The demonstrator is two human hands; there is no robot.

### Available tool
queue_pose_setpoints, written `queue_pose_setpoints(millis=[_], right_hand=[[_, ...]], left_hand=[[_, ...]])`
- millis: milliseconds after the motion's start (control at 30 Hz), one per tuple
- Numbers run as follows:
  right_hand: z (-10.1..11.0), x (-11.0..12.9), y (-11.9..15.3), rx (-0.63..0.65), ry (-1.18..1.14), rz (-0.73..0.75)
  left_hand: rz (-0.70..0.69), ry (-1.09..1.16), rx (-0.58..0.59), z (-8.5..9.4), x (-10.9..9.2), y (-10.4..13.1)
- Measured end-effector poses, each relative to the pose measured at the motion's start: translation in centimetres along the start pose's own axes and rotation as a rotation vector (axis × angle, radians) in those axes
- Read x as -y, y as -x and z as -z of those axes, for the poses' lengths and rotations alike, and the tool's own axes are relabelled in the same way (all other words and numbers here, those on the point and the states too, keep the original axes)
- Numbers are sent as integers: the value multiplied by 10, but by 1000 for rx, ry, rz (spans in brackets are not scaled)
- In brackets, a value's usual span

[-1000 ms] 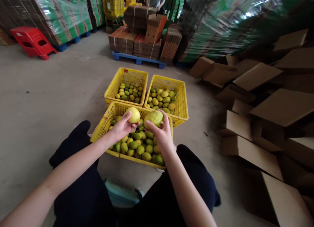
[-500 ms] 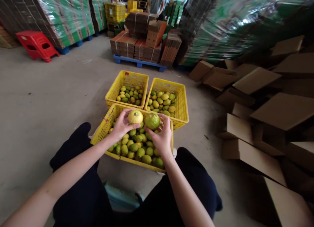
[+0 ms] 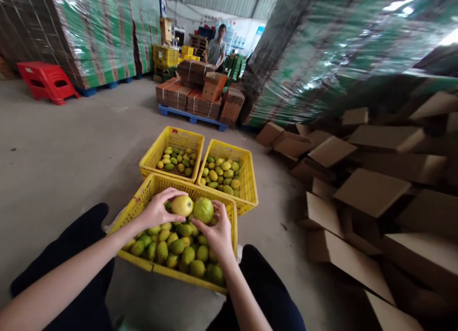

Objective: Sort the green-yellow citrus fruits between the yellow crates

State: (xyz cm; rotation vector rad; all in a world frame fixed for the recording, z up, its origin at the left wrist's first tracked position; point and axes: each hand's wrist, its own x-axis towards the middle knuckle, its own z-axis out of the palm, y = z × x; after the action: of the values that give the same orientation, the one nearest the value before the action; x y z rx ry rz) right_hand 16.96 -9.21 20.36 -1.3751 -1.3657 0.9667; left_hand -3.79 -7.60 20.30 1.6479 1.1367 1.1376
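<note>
My left hand [image 3: 161, 210] grips a yellow lemon [image 3: 182, 206] between thumb and fingers. Close beside it, my right hand [image 3: 219, 228] holds a green lemon [image 3: 203, 210]. Both fruits are above the near yellow crate [image 3: 134, 212], which is filled with green and yellowish lemons [image 3: 177, 246]. Beyond it stand two more yellow crates side by side: the far left crate [image 3: 152, 152] and the far right crate [image 3: 246, 171]. Each of those has a layer of mixed yellow and green lemons in it.
Empty cardboard boxes [image 3: 372, 190] lie heaped along the right. Flattened cartons [image 3: 175, 93] are stacked on a blue pallet [image 3: 193, 117] ahead. A red stool [image 3: 48, 80] and wrapped pallet loads [image 3: 103, 35] stand at the left. One person [image 3: 216, 49] is at the back.
The view has tilted up, so crates and hands sit lower and further left. The yellow lemon's stem end has turned to the right. Both hands keep their fruit.
</note>
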Motion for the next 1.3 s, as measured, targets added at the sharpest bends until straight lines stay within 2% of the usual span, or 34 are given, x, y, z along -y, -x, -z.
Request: queue_pose_setpoints(millis=[100, 267, 367, 467, 667, 867, 933, 1000, 1133, 1200, 1300], right_hand=[[1, 3, 2, 12, -30, -91], [2, 10, 4, 20, -232, -264], [3, 12, 3, 19, -398, -292], [2, 14, 3, 70, -508, -309], [-6, 20, -1, 67, -695, -332], [-18, 20, -13, 111, -793, -332], [-22, 18, -16, 113, -816, -339], [-27, 16, -15, 129, -817, -344], [-39, 10, -8, 173, -689, -331], [-44, 7, -5, 160, -634, -332], [-48, 4, -4, 123, -611, -342]], left_hand=[[79, 86, -13, -3, 4, -1], [339, 498, -79, -19, 6, -2], [411, 789, -160, -24, 2, -3], [472, 1023, -254, -23, -7, -5], [601, 1247, -392, -15, -22, -9], [574, 1216, -407, -11, -14, -15], [573, 1182, -420, -11, -16, -17], [533, 1127, -384, -13, -19, -17], [379, 842, -309, -19, -25, -6], [325, 667, -327, -21, -24, 0], [326, 492, -362, -21, -16, 2]])
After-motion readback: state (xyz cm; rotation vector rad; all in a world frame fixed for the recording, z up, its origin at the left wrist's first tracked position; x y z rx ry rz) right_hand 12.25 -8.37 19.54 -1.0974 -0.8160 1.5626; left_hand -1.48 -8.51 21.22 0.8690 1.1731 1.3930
